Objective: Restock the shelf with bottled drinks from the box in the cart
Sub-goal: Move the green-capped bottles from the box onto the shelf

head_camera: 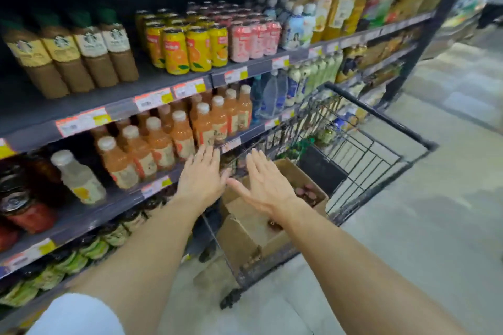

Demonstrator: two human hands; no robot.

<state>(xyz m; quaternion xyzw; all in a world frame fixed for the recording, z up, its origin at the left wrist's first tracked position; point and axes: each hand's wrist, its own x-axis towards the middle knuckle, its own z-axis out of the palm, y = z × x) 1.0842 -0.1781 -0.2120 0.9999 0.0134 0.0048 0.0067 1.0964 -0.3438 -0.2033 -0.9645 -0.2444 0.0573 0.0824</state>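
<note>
A black wire cart [381, 144] stands beside the shelf unit [128, 106]. In it sits an open cardboard box [245, 228] with a few dark bottle caps [309, 193] showing at its far end. My left hand [201, 177] and my right hand [268, 185] are both stretched out flat above the box, fingers straight, holding nothing. The left hand's fingertips are near the front edge of the shelf with orange juice bottles [160, 144]. The thumbs nearly touch.
The upper shelf carries brown coffee bottles [81, 57], yellow cans [190, 49] and pink cans [255, 38]. A pale bottle [79, 179] and dark red bottles [24, 207] stand left of the orange ones. Green packs [89, 250] fill the low shelf. Grey aisle floor [408, 226] lies to the right.
</note>
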